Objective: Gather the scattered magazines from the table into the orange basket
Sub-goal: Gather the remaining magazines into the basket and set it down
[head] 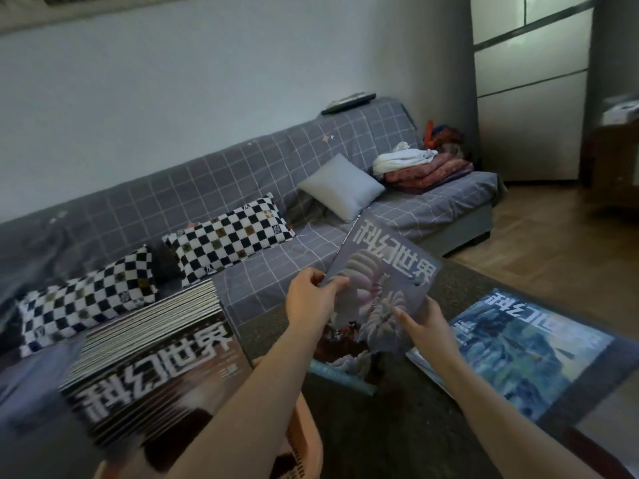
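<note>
Two hands, left hand (311, 299) and right hand (427, 323), pinch a grey magazine (380, 271) by its lower edges at frame centre, beside the orange basket (304, 440).

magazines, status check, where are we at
Both hands, left and right, hold a grey magazine lifted. Basket stacked full. Blue magazine left on table. Nothing blocking.

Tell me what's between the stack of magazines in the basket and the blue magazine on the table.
In the head view, both hands, left hand and right hand, holding a grey magazine.
</note>
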Tool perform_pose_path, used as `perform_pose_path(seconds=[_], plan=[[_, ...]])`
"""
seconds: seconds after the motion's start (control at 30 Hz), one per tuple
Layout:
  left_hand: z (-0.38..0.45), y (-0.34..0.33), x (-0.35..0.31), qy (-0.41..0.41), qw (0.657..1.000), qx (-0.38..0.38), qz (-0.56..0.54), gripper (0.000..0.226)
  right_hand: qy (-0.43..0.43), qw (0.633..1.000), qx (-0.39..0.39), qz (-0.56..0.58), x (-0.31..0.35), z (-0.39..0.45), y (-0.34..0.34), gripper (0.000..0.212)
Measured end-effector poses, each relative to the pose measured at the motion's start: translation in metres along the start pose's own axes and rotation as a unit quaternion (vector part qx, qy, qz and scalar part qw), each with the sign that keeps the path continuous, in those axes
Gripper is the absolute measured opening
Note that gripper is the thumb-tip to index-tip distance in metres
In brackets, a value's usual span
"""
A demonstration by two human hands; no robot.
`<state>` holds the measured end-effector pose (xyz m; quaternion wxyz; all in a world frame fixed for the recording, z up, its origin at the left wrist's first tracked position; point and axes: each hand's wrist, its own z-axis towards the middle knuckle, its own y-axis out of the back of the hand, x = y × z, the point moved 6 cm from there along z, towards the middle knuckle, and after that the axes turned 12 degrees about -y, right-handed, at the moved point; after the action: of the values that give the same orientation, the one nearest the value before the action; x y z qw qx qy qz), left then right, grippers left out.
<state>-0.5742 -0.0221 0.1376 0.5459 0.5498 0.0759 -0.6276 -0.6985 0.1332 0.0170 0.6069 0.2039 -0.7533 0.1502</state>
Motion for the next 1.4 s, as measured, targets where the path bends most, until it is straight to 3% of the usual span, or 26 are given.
perform_pose_path(seconds=[0.1,0.33,0.53,0.7,0.83,1.17,1.27,1.4], plan=[[-0.028,0.031,-0.018,0.019,0.994,-0.042,-0.101,0.026,0.039,0.997,0.029,0.057,0.024,-0.022,-0.001,0.039],[-0.089,0.109,-0.034,0.055,0.964,-0.094,-0.244,0.021,0.147,0.987,0.054,0.039,0.092,-0.09,-0.007,0.017],[-0.132,0.179,-0.009,0.072,0.931,-0.157,-0.322,0.018,0.2,0.975,0.096,0.005,0.126,-0.15,-0.059,0.011],[-0.163,0.229,0.028,0.078,0.928,-0.199,-0.307,0.02,0.202,0.967,0.15,-0.046,0.126,-0.18,-0.111,0.006],[-0.183,0.254,0.056,0.07,0.955,-0.187,-0.218,0.009,0.192,0.964,0.16,-0.088,0.11,-0.186,-0.144,0.005],[-0.206,0.256,0.122,0.104,0.977,-0.183,-0.029,0.012,0.227,0.938,0.064,-0.255,0.052,-0.167,-0.172,0.014],[-0.208,0.249,0.129,0.112,0.972,-0.205,-0.003,0.019,0.237,0.931,0.042,-0.274,0.046,-0.163,-0.175,0.017],[-0.211,0.242,0.134,0.109,0.967,-0.232,-0.001,0.011,0.241,0.931,0.028,-0.273,0.04,-0.16,-0.179,0.017]])
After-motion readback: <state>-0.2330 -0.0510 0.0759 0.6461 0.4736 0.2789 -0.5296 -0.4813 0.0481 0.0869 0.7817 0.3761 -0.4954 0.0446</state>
